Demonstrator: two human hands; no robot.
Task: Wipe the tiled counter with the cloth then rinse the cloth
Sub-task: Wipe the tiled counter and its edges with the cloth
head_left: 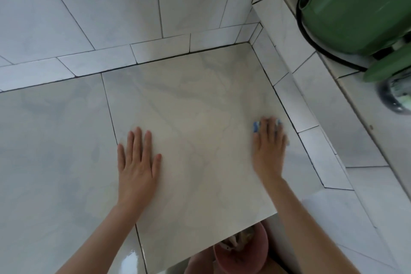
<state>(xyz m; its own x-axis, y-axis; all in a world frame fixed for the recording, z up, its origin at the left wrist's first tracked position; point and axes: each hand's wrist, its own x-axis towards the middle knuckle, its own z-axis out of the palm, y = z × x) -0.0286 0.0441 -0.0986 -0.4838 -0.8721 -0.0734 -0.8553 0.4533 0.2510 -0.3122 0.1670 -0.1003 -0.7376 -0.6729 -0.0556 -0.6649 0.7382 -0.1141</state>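
Glossy, smooth marbled tiled counter (200,100); soft blue-and-white cloth (256,127); shiny green plastic container (355,6).

This looks like a tiled kitchen or wash corner in a home, though which of the two is hard to tell. A glossy pale grey, marble-patterned tiled counter (200,107) with dark grout lines fills most of the view. Behind it and along its right side rise walls of matching white glazed tiles (100,6), meeting in a corner. Beyond its right edge, on a raised tiled ledge (360,122), stands a large rounded green plastic appliance (355,6). Below its near edge sits a round pink plastic bucket (242,253).
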